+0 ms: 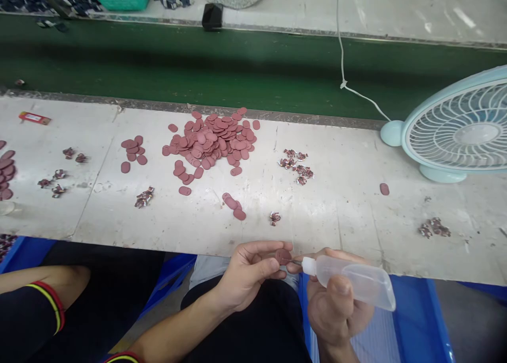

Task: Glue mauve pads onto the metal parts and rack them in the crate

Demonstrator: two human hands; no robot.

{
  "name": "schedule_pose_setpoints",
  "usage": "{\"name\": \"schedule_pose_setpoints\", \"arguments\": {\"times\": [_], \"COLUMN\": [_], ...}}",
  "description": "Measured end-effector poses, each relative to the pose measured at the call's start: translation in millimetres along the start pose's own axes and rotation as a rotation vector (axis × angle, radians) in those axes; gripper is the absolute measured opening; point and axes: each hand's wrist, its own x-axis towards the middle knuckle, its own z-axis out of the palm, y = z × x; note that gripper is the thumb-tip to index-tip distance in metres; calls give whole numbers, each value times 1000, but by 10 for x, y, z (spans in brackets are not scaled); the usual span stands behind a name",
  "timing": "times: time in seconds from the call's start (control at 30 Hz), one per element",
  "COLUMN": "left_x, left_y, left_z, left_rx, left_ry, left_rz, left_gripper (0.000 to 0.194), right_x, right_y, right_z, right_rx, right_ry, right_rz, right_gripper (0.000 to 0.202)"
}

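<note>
Low in the view, just off the table's near edge, my left hand [249,278] pinches a reddish-brown oval disc [283,256] between thumb and fingers. My right hand [336,305] is wrapped round a translucent squeeze bottle [358,279] with a white cap [309,266]. The bottle lies tilted, its thin nozzle pointing left at the disc's face; whether tip and disc touch I cannot tell. On the table ahead lies a large heap of the same discs [214,141]. A few stray discs [234,207] and a small ornate metallic piece [274,218] are nearest my hands.
A pale blue fan [467,131] stands at the right, its white cord [362,95] running up to the back shelf. Clusters of metallic pieces [297,165] dot the white table [340,215]. At the left sits a co-worker's arm [43,294]. Blue crates [420,321] are below.
</note>
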Motion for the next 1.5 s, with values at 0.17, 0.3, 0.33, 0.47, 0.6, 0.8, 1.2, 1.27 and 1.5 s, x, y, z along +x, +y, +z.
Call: {"name": "schedule_pose_setpoints", "arguments": {"times": [0.17,0.3,0.33,0.47,0.6,0.8,1.2,1.27,1.5], "left_x": [5,13,15,17,2,-23,-57,-68,-102], "left_y": [22,29,28,20,23,57,293,316,307], "left_z": [19,34,33,21,6,-56,-408,-424,-381], "left_rx": [-42,-47,-47,-50,-54,-56,-31,-35,-36], "left_ry": [-24,-32,-34,-38,-61,-92,89,102,97], "left_rz": [-24,-21,-20,-17,17,42,105,117,83], "left_gripper": [25,24,24,23,23,23,19,18,18], "right_x": [68,81,74,22,77,676,635,596,930], "right_y": [-133,-108,-96,-89,-226,-241,-3,-6,185], "right_z": [127,106,99,106,89,-353,-399,-171,178], "right_rx": [-127,-92,-94,-146,21,780,246,-410,-1362], "right_ry": [10,-25,-24,-19,-37,-154,-281,-358,-815], "right_rz": [-265,-300,-294,-275,-130,425,160,-124,-717], "right_gripper": [22,22,23,26,23,30,21,26,41]}}
